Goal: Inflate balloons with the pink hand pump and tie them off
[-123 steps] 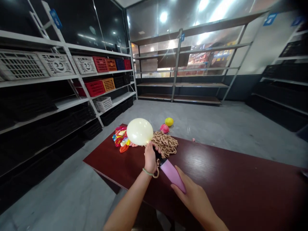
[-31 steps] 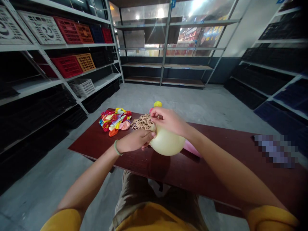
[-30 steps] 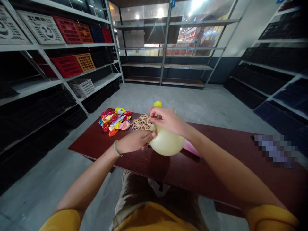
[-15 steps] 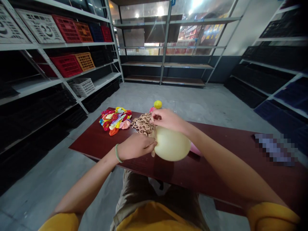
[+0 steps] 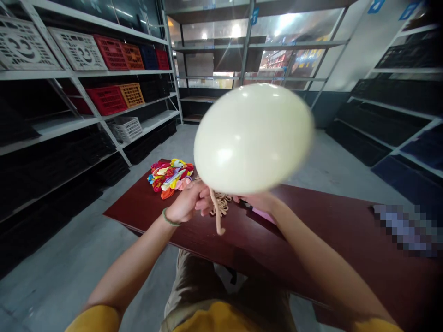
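Note:
A pale cream inflated balloon [image 5: 252, 138] fills the middle of the view, raised close to the camera above a dark red table [image 5: 311, 240]. My left hand [image 5: 187, 203] is closed under it, pinching the balloon's neck, and a tan rubber band [image 5: 218, 216] hangs down from there. My right hand [image 5: 259, 200] is closed beside the left, mostly hidden beneath the balloon. A bit of the pink pump [image 5: 263, 214] shows under my right wrist. A heap of tan rubber bands [image 5: 223, 203] lies just behind my hands.
A pile of bright uninflated balloons [image 5: 169, 175] lies on the table's far left corner. Metal shelving with white, red and orange crates [image 5: 107, 97] runs along the left. More shelves stand at the back and right. The floor is grey concrete.
The balloon has swung up from the table toward the camera and now hides the far balloons on the floor. Both hands stay together at its neck, a band now dangling below.

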{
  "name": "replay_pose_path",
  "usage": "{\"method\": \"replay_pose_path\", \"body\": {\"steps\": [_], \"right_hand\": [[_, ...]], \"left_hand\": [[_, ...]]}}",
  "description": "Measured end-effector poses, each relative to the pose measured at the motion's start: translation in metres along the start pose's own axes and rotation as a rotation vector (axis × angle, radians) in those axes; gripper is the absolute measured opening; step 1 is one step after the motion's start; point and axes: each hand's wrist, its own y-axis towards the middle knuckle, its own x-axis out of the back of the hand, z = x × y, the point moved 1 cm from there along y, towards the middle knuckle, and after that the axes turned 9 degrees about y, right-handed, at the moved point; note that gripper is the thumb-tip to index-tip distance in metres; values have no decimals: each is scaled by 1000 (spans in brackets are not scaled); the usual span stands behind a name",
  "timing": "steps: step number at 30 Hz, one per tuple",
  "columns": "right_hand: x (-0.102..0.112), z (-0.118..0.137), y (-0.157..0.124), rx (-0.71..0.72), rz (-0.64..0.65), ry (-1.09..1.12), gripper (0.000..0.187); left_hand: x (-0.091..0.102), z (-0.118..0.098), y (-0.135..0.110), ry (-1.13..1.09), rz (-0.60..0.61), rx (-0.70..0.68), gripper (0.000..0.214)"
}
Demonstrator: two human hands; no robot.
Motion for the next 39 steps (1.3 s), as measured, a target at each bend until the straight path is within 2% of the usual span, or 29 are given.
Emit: {"method": "replay_pose_path", "body": {"steps": [3, 6, 9, 12, 14, 17, 21, 23, 25, 31, 35, 39], "right_hand": [[-16, 6, -15, -83, 77, 226, 24], [-19, 13, -27, -190, -3, 353, 21], [-12, 24, -37, -92, -122, 123, 21], [-2, 37, -43, 81, -127, -90, 28], [3, 42, -43, 131, -99, -81, 32], [0, 43, -43, 109, -98, 79, 33], [-27, 28, -47, -71, -212, 338, 28], [-46, 16, -50, -192, -221, 544, 22], [-65, 6, -50, -254, -194, 685, 21], [-103, -8, -43, -291, -96, 980, 46], [-113, -4, -38, -263, -85, 1085, 45], [-113, 2, -36, -243, -89, 1086, 41]], "left_hand": [[4, -2, 13, -253, 35, 61, 37], [14, 6, 23, -437, 30, 141, 34], [21, 22, 27, -506, 5, 236, 33], [19, 35, 28, -533, 27, 294, 33], [13, 38, 28, -577, 42, 295, 32], [3, 38, 25, -692, 5, 232, 32], [-6, 38, 16, -782, -78, 101, 35], [-10, 39, 11, -838, -77, 67, 34], [-13, 40, 7, -916, -60, 59, 33], [-20, 39, -1, -1013, -30, 83, 33], [-19, 39, -3, -1013, -42, 86, 32], [-15, 39, -5, -992, -58, 77, 34]]}}
